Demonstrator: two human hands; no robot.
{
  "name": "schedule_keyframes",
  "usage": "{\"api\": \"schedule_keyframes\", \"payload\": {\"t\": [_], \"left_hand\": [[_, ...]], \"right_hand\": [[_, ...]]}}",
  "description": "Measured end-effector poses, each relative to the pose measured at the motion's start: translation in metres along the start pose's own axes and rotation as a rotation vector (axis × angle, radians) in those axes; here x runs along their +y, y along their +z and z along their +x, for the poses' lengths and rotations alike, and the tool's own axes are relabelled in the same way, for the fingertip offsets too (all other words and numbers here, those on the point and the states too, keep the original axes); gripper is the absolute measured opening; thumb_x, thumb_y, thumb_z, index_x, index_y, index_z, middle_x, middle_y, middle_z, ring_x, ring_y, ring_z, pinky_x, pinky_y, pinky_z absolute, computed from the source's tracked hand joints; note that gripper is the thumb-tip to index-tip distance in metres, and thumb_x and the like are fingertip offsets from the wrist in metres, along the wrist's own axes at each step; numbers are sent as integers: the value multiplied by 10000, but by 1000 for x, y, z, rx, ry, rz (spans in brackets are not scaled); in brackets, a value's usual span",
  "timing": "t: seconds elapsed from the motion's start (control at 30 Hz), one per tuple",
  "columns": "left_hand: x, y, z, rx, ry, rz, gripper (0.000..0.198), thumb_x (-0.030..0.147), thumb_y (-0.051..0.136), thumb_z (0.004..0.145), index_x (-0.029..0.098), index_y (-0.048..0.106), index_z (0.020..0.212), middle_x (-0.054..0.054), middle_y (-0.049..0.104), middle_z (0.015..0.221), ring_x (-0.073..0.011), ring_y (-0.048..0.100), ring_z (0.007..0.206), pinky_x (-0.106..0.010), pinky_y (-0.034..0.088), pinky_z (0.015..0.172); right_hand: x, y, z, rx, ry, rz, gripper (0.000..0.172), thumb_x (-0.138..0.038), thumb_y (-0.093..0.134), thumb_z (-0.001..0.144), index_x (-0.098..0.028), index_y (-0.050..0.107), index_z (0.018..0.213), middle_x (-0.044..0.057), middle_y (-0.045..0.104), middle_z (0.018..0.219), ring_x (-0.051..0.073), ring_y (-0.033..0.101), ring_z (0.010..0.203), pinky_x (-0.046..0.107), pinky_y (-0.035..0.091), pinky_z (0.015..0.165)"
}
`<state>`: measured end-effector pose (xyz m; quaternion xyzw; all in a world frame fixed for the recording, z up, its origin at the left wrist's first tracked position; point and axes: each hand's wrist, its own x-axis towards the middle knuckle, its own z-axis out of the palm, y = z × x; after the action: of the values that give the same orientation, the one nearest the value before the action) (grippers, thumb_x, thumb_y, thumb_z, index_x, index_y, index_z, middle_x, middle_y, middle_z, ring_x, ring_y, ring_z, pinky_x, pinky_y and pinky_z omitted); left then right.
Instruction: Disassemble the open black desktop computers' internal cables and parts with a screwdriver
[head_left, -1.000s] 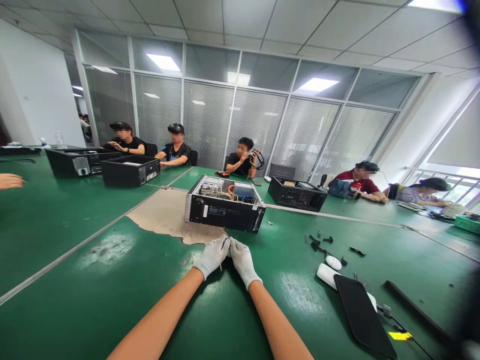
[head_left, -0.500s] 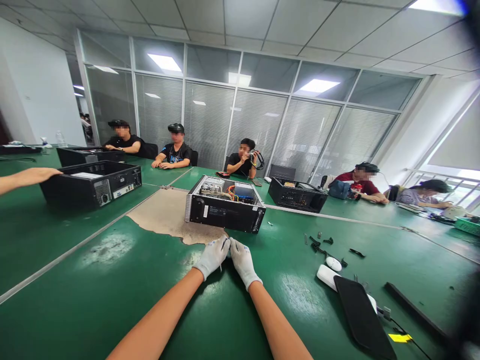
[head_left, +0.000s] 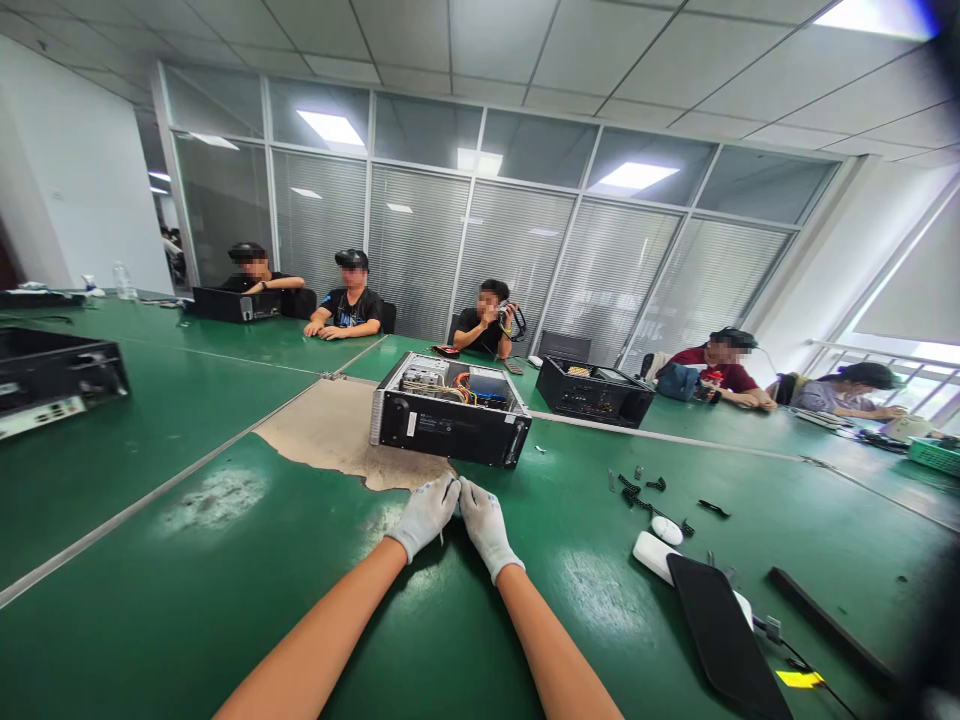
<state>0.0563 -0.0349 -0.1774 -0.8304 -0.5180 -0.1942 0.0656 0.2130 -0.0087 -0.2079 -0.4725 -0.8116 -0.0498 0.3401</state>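
Observation:
My left hand (head_left: pixel 426 512) and my right hand (head_left: pixel 484 521), both in white gloves, rest side by side on the green table (head_left: pixel 225 580). Their fingertips touch each other. The fingers lie stretched out and hold nothing. Just beyond the fingertips stands an open black computer case (head_left: pixel 448 410) with cables and parts showing inside. It sits partly on a worn beige patch (head_left: pixel 337 430) of the mat.
To my right lie small black parts and screws (head_left: pixel 645 492), a white object (head_left: pixel 654 550), a black panel (head_left: pixel 724 632) and a black strip (head_left: pixel 825 625). Another open case (head_left: pixel 594 390) stands further back, and one (head_left: pixel 52 380) at the left edge. Several people sit along the far side.
The black case at the left has slid further left, to the frame edge; the other person's hand there is gone. Another case now sits far back left. My hands have not moved.

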Motion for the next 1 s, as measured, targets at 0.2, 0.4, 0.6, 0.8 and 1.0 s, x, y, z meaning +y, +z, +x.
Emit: {"api": "schedule_keyframes", "payload": {"t": [0.2, 0.4, 0.6, 0.8, 1.0], "left_hand": [[0, 1, 1, -15, 10, 46, 373, 136, 345, 1036, 120, 559, 1341, -219, 579, 1399, -332, 649, 1171, -486, 542, 953], [0, 3, 0, 17, 17, 42, 368, 119, 383, 1019, 137, 556, 1344, -202, 569, 1419, -315, 637, 1197, -466, 542, 967], [-2, 3, 1, 18, 10, 12, 353, 129, 369, 1022, 136, 571, 1311, -208, 569, 1420, -320, 631, 1210, -475, 529, 983], [0, 6, 6, 103, -84, -152, 296, 211, 368, 1035, 186, 585, 1234, -118, 695, 1190, -218, 668, 1065, -334, 517, 939], [2, -27, 48, 3, -88, -165, 341, 302, 316, 1060, 183, 634, 1030, -86, 713, 937, -199, 668, 858, -292, 495, 819]], "right_hand": [[3, 6, -2, -5, 45, 12, 343, -125, 461, 927, -143, 697, 1176, 125, 719, 1096, 233, 646, 930, 331, 493, 889], [3, 6, -1, -14, 41, -10, 384, -109, 456, 916, -134, 672, 1233, 124, 724, 1116, 213, 639, 928, 330, 503, 894], [-1, 2, 1, -8, 47, 25, 382, -122, 436, 932, -120, 685, 1221, 151, 724, 1096, 263, 666, 930, 367, 509, 880], [-5, 0, 2, 1, 61, 8, 416, -102, 452, 904, -175, 682, 1244, 103, 733, 1124, 211, 652, 942, 302, 505, 877], [3, -8, 31, 29, 89, -15, 352, -156, 396, 993, -177, 701, 1167, 83, 732, 1005, 188, 634, 835, 269, 477, 782]]}}
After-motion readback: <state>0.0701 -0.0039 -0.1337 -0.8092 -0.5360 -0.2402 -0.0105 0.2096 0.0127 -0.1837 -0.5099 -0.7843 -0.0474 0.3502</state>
